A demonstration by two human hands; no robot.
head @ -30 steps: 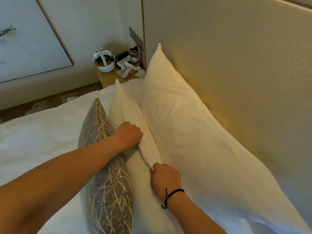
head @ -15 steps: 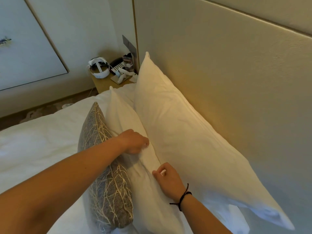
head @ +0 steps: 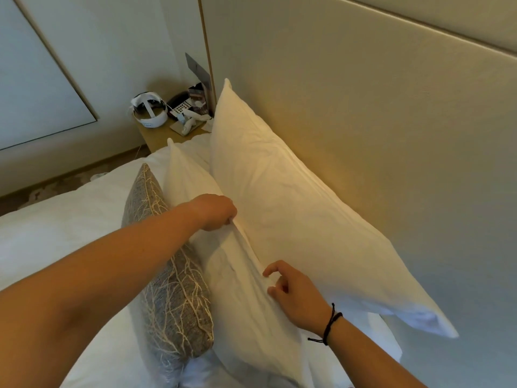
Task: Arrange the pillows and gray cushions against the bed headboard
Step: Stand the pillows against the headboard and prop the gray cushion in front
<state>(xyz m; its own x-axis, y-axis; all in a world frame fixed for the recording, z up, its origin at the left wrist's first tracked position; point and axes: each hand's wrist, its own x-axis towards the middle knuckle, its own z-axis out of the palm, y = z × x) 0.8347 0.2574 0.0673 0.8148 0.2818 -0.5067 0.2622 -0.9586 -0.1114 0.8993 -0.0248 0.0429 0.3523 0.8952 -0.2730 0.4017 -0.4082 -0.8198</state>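
A large white pillow (head: 293,208) leans against the beige headboard (head: 377,121). In front of it stands a second white pillow (head: 240,298), upright on its edge. A gray cushion (head: 173,289) with a pale branch pattern leans against that pillow's front. My left hand (head: 215,211) pinches the top seam of the second pillow. My right hand (head: 293,292), with a black cord on the wrist, hovers at the same seam lower down, fingers spread and only brushing the fabric.
White bedding (head: 56,236) covers the mattress to the left. A wooden nightstand (head: 162,135) beyond the pillows carries a white headset (head: 149,112), a phone and small items. A wall panel (head: 33,88) fills the upper left.
My right hand has let go of the second pillow's seam and its fingers have spread. My left hand has shifted along the seam toward the headboard. The view has tilted down.
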